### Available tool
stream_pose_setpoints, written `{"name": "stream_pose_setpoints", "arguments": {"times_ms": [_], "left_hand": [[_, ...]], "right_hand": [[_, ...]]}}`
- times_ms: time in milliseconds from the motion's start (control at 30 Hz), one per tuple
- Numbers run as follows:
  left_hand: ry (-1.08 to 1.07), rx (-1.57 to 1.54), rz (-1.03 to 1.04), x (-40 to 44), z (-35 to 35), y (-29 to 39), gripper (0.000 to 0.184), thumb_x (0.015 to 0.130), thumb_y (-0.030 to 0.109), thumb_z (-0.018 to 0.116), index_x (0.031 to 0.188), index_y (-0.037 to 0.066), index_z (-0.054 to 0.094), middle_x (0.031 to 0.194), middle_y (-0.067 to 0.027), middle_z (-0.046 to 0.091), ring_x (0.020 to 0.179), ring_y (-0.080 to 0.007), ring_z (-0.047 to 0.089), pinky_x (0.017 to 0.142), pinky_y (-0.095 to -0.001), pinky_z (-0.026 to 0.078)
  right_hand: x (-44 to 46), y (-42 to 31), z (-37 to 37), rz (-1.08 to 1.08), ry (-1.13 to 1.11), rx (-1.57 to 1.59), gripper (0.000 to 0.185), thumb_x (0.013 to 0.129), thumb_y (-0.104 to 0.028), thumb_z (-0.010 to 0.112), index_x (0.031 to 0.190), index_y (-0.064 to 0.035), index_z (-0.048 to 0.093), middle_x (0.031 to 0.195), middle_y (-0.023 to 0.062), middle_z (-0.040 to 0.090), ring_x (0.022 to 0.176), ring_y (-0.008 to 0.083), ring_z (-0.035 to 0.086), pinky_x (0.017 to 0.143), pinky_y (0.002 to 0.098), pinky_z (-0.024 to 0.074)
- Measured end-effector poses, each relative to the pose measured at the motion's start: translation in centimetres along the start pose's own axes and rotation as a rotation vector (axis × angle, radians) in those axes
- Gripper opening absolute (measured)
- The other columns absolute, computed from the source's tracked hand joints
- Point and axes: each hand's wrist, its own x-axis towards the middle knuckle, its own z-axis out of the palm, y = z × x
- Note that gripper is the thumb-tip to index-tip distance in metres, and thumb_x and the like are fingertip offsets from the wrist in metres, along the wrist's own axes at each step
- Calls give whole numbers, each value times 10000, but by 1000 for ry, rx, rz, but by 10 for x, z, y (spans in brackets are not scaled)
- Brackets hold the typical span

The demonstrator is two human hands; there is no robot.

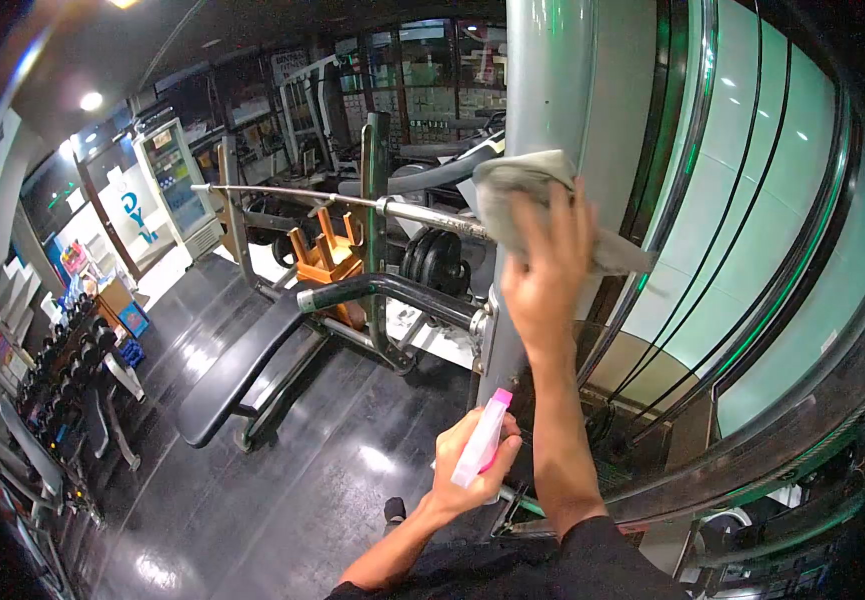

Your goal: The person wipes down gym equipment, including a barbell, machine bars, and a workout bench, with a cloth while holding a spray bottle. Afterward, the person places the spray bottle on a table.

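My right hand is raised and presses a grey cloth against the upright silver post of a gym machine. Its fingers are somewhat blurred, and part of the cloth hangs out to the right. Lower down, my left hand is wrapped round a spray bottle with a white body and a pink nozzle, held tilted near the foot of the post. A padded black handle arm juts left from the post, between the two hands in height.
A barbell rests on a rack behind a black bench. Cables run down at the right. Dumbbells line a rack at the left, and a drinks fridge stands farther back. Dark rubber flooring lies below.
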Motion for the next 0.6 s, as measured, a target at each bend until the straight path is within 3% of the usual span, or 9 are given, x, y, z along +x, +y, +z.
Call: {"name": "stream_pose_setpoints", "arguments": {"times_ms": [67,167,267,367,400,600], "left_hand": [[20,-59,-96,-4,-1,-3,143,802,20,677,929,0,612,801,-88,627,670,-183,620,621,-289,492],[-5,-91,-136,-8,-10,-9,150,831,34,658,966,-7,606,795,-76,622,616,-137,604,577,-273,482],[-19,-95,-130,-12,-19,-11,177,865,41,625,1022,-24,573,786,-58,614,542,-102,575,505,-244,460],[10,-125,-294,-23,-23,-13,149,872,47,621,992,-22,567,773,-46,609,541,-96,574,499,-239,462],[32,-198,-331,-24,-22,-11,120,873,46,621,959,-15,563,757,-41,605,543,-89,573,500,-239,461],[3,-190,-280,-27,-26,-11,125,866,51,635,944,-16,563,741,-47,601,548,-87,571,503,-231,457]], "right_hand": [[0,-9,10,-44,-227,-217,462,679,-35,679,1126,-147,646,1257,228,499,1302,465,366,1056,604,312],[-51,-7,3,100,-325,-199,410,717,-54,657,1115,-151,669,1309,257,475,1267,506,379,1050,585,322],[-123,1,-6,44,-358,-220,396,698,-11,623,1083,-88,673,1328,301,419,1307,541,305,1061,586,312],[-106,4,4,114,-337,-234,501,654,-52,699,1144,-120,623,1285,285,445,1294,544,321,1039,628,334],[-95,2,7,102,-306,-239,568,658,-45,692,1211,-121,585,1322,290,406,1290,555,316,1031,602,366],[-54,-9,9,120,-258,-240,540,699,-21,638,1229,-109,584,1357,291,364,1296,558,307,993,576,415]]}}
